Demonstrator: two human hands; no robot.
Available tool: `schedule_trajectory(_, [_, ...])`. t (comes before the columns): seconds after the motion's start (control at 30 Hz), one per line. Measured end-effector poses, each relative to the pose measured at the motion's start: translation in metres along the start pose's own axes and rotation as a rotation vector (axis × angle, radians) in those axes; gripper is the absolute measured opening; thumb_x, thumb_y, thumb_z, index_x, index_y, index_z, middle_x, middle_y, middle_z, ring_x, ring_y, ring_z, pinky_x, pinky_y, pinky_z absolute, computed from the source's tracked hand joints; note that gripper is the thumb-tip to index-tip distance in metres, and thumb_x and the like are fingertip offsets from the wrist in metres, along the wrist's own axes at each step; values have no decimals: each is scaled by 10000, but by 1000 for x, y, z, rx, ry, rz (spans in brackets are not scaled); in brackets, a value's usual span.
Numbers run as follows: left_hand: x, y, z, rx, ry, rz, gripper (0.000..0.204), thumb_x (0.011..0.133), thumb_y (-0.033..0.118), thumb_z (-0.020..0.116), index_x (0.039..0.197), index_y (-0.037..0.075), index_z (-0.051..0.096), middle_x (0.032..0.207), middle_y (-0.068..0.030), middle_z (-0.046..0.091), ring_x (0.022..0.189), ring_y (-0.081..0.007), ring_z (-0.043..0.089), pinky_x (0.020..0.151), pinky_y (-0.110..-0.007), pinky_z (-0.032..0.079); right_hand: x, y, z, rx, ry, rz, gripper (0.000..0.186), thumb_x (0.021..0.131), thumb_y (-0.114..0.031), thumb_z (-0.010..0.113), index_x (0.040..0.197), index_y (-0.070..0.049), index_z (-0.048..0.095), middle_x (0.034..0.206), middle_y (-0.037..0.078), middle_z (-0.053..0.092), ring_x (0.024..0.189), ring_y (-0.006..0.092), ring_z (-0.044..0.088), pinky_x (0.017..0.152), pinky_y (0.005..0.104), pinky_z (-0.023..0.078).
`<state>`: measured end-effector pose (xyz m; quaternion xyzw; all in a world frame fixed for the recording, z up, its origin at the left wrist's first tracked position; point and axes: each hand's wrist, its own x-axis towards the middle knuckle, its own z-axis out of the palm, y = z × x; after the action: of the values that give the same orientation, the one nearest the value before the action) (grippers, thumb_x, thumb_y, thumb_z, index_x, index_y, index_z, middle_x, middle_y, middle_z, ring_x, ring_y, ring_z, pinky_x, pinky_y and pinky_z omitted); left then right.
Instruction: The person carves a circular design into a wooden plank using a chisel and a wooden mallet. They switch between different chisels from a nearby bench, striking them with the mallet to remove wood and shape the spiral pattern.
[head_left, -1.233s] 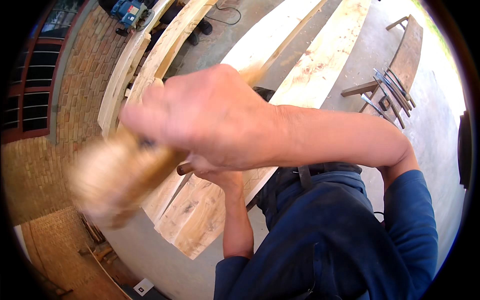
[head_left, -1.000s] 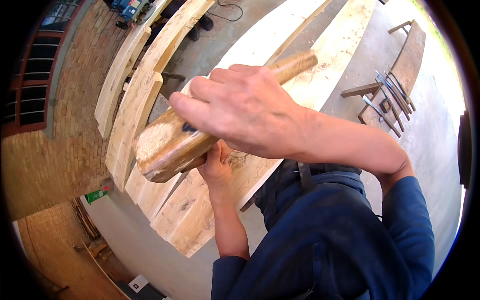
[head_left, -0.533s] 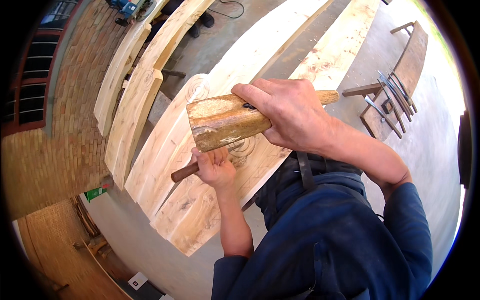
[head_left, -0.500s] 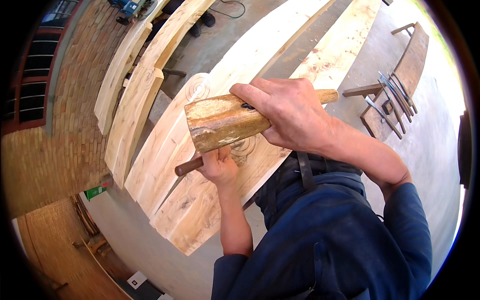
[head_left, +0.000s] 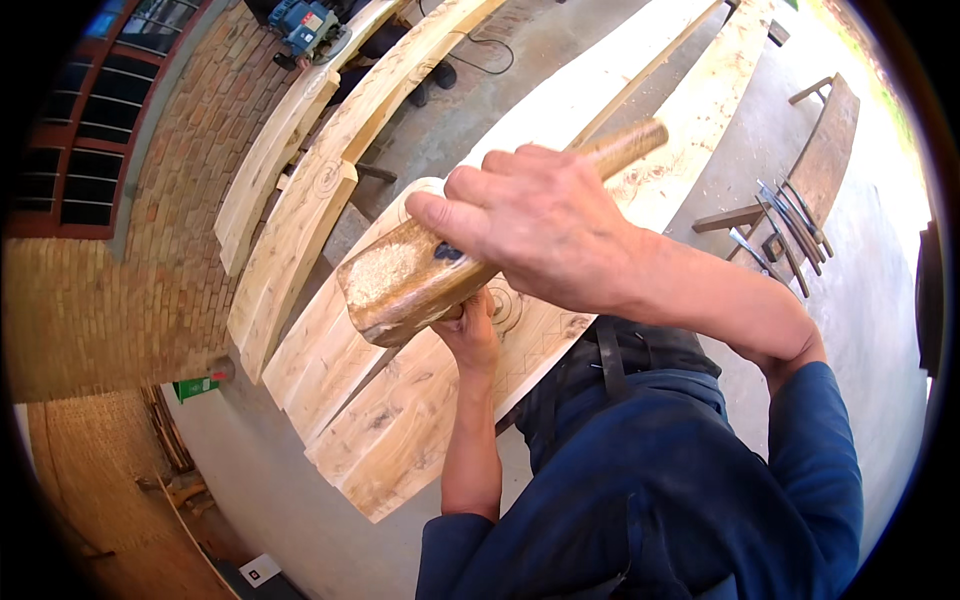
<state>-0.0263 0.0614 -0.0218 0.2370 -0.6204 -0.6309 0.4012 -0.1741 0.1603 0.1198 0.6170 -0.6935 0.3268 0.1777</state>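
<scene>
My right hand (head_left: pixel 545 228) is closed around a wooden mallet (head_left: pixel 395 285), whose worn, blocky head points to the lower left. The end of its handle sticks out at the upper right. Directly below the mallet, my left hand (head_left: pixel 474 340) is closed on a chisel; the mallet head covers the brown handle, and I cannot see the blade. Both hands are over a pale wooden beam (head_left: pixel 410 425) marked with pencilled spirals and zigzag lines. Another beam (head_left: pixel 335 365) lies alongside it, with a narrow gap between the two.
Several chisels (head_left: pixel 793 225) lie on a low wooden bench (head_left: pixel 838 125) at the right. More curved beams (head_left: pixel 300 225) stand at the left by a brick wall (head_left: pixel 180 185). At the far end are a blue power tool (head_left: pixel 303 28), its cable (head_left: pixel 490 68) and a person's shoes (head_left: pixel 432 84).
The mallet has come down and leftward over the chisel handle, which it now hides. My left hand sits slightly further right in the picture, and the whole view has shifted a little.
</scene>
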Motion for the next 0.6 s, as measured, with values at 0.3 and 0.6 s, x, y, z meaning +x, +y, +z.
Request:
schedule_trajectory(0.3, [-3, -32, -28, -20, -102, -124, 200, 1034, 76, 700, 1166, 40, 554, 849, 4, 573, 638, -78, 479, 561, -282, 391, -18, -3, 16, -78, -40, 91, 370, 889, -176, 705, 1252, -106, 697, 828, 26, 618, 761, 211, 666, 666, 370, 537])
schedule_trajectory(0.6, [-1, 6, -42, -381, 346, -13, 617, 1186, 471, 468, 671, 205, 256, 554, 50, 245, 471, -101, 223, 474, -286, 200, -112, 31, 39, 457, 53, 879, 496, 854, -134, 830, 1303, 18, 681, 1050, 168, 796, 955, 301, 776, 881, 390, 597])
